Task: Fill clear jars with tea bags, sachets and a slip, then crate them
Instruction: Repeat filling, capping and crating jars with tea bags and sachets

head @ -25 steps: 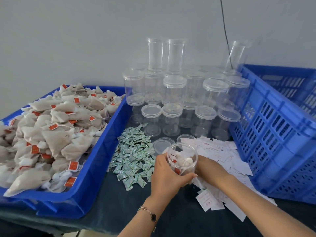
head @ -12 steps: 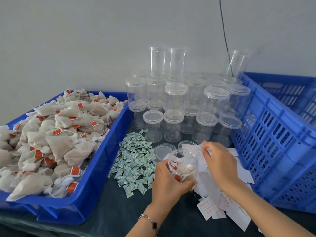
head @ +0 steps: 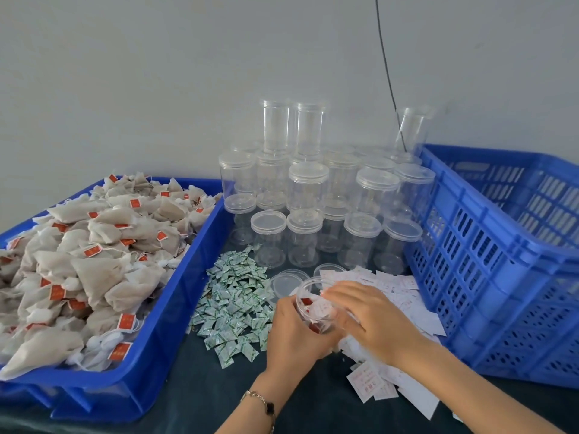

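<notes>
Tray of tea bags (head: pixel 94 261) is placed left, crate (head: pixel 501 261) right; between them, stacked jars (head: pixel 313 198) are set behind sachets (head: pixel 235 296) and slips (head: pixel 404 296).

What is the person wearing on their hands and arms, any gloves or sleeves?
No gloves and no sleeves in view: both forearms are bare. The left hand has a thin chain bracelet with a small dark charm at the wrist. The right hand shows no jewellery.
</notes>
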Available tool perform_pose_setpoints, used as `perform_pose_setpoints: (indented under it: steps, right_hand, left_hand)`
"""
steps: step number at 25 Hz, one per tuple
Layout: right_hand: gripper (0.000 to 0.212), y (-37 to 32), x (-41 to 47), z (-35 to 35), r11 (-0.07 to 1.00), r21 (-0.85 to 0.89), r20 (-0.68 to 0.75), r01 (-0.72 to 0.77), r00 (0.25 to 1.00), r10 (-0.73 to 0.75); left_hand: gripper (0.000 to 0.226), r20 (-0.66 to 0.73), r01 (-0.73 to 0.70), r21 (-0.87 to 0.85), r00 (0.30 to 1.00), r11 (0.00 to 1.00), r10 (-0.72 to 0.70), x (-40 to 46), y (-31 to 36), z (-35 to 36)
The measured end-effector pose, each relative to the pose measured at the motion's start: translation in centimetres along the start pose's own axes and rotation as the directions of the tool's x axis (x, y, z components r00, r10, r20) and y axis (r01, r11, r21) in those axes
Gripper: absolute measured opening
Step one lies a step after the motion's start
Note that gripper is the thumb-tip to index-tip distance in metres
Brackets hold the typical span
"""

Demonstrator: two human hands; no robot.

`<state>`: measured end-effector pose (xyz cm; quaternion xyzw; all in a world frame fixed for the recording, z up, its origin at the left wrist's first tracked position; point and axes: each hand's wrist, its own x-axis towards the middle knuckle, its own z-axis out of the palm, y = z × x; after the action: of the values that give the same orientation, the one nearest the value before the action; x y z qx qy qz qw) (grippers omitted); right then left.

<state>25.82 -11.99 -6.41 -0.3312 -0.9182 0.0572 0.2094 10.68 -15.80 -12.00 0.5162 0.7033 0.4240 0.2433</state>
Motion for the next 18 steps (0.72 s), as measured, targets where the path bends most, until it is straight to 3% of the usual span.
perform_pose_setpoints:
  steps: [3,5,9,12,15,18]
  right_hand:
    - [0.021,0.1,-0.2,-4.1,1.000,-0.007,-0.089,-0.024,0.996,0.023]
    - [0.023,0.1,-0.5,-8.9,0.999,-0.030,-0.107,-0.016,0.994,0.013]
    - [0.021,0.7,0.5,-21.0,0.967,-0.251,-0.295,0.033,0.949,-0.109]
    - [0.009,3.8,1.4,-29.6,0.890,-0.450,-0.359,-0.070,0.927,-0.108]
    - [0.010,8.2,1.3,-34.1,0.822,-0.519,-0.346,-0.234,0.937,0.048]
    - [0.012,12.3,1.2,-34.2,0.800,-0.524,-0.310,-0.292,0.940,0.141]
  left_hand:
    - [0.079,0.014,-0.106,0.059,0.994,0.993,0.106,0.8,3.6,-1.2]
    - [0.081,-0.011,-0.266,0.038,0.964,0.963,0.266,1.7,8.3,-1.9]
    - [0.102,-0.071,-0.557,-0.193,0.829,0.808,0.554,4.2,20.5,-2.3]
    - [0.080,-0.060,-0.677,-0.207,0.729,0.706,0.682,7.1,29.4,-0.4]
    - [0.061,0.055,-0.751,-0.020,0.658,0.660,0.751,10.3,35.9,2.3]
    - [0.060,0.221,-0.846,0.340,0.496,0.411,0.839,13.3,38.7,5.7]
